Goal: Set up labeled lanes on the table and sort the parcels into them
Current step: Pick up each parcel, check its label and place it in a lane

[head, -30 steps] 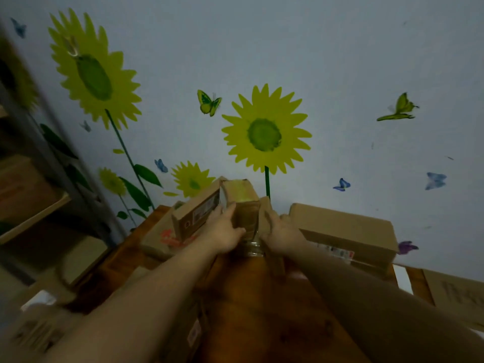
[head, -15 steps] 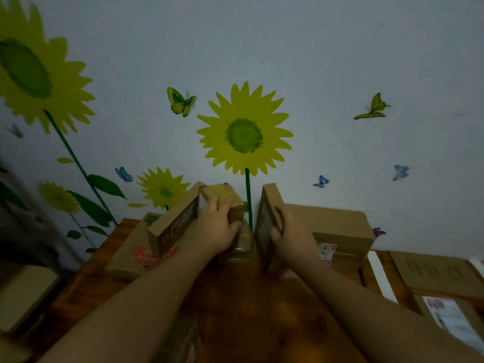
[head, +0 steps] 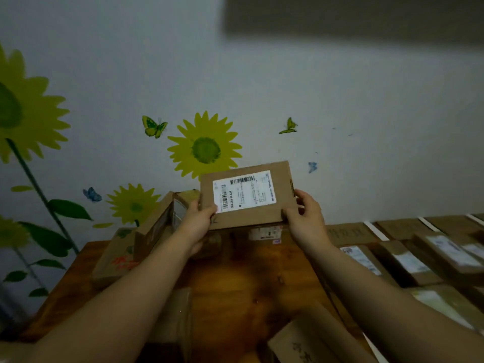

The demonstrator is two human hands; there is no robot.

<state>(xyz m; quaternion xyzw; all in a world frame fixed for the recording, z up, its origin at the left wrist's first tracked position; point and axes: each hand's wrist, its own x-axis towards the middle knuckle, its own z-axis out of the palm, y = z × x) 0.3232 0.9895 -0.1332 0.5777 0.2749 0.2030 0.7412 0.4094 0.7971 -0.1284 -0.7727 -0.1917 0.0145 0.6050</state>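
Observation:
A flat brown parcel (head: 248,218) with a white barcode label is lifted above the wooden table (head: 251,279), its labelled face turned toward me. My left hand (head: 199,221) grips its left edge and my right hand (head: 303,216) grips its right edge. To the right, cardboard lane signs (head: 348,233) with handwriting lie along the wall, split by white strips (head: 375,230). Several parcels (head: 408,260) lie in those lanes.
At the back left a tilted brown box (head: 154,226) leans on a flat carton with red print (head: 117,255). A box with a label (head: 264,233) sits under the held parcel. Two cardboard pieces (head: 303,341) lie near the front edge. The sunflower wall is right behind.
Both hands left the small upright boxes at the back and now hold one flat parcel raised with its label facing me. The view swung right, showing the lanes.

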